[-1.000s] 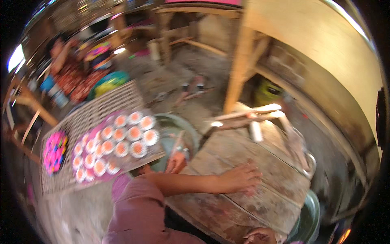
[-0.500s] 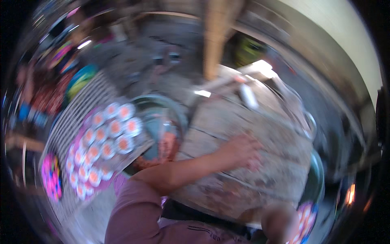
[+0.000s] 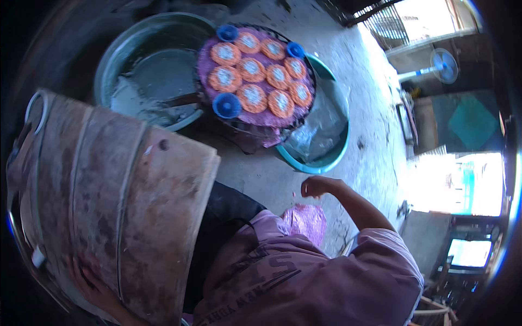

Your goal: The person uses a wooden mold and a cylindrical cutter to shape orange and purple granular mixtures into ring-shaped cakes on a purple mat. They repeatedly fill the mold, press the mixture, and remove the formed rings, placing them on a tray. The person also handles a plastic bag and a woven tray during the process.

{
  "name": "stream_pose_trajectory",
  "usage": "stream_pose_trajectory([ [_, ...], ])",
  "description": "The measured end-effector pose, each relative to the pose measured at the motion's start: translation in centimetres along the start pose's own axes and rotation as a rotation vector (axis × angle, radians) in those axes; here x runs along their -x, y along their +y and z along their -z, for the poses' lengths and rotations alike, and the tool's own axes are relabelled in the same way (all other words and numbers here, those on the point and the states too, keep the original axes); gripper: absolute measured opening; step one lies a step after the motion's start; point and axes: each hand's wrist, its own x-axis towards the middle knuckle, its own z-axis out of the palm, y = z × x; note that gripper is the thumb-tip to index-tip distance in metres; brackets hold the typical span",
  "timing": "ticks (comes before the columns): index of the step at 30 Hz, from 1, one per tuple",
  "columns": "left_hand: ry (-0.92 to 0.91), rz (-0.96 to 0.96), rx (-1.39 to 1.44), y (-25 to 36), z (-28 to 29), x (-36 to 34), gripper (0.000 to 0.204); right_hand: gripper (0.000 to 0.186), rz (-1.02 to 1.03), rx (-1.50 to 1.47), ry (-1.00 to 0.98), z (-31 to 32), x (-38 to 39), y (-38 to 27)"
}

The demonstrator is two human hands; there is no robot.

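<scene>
My left hand [image 3: 89, 280] lies on the stained wooden board [image 3: 98, 185] at the lower left, fingers apart. My right hand [image 3: 315, 187] hangs over the floor beside the board, above and near a crinkled pink sack [image 3: 305, 220], with its fingers curled; what they hold, if anything, is too small to tell. Small pink bits show below it. Beyond it, several orange discs with white centres [image 3: 252, 96] and three blue cone-shaped pieces [image 3: 227, 106] sit on a round pink-lined tray.
A large grey-green tub with grey slurry [image 3: 109, 62] stands behind the board. A teal basin with clear plastic [image 3: 321, 152] is beside the tray. A standing fan [image 3: 445, 66] and bright openings [image 3: 454, 185] are at the right, along the concrete floor.
My view has swung sharply to the right, from the rack of white cups to the round tray. My right hand has risen from the board's near edge to above the floor.
</scene>
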Motion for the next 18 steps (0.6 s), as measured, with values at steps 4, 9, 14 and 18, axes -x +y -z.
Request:
stream_pose_trajectory([
  [4,0.009,-0.081,-0.141,1.0,0.1,-0.5,0.035,0.034,0.085,0.069,0.354,-6.9,-8.6,7.9],
  [9,0.061,-0.015,-0.132,3.9,0.3,-0.6,0.032,0.05,0.091,0.153,0.439,-14.7,-13.3,9.2],
  [14,-0.044,0.008,-0.228,1.5,0.4,-0.4,0.035,0.061,-0.171,0.036,0.57,-15.5,-14.1,9.3],
  [18,-0.036,-0.028,-0.199,-1.4,0.2,0.8,0.035,0.037,-0.189,0.266,0.132,-12.0,-12.7,9.3],
])
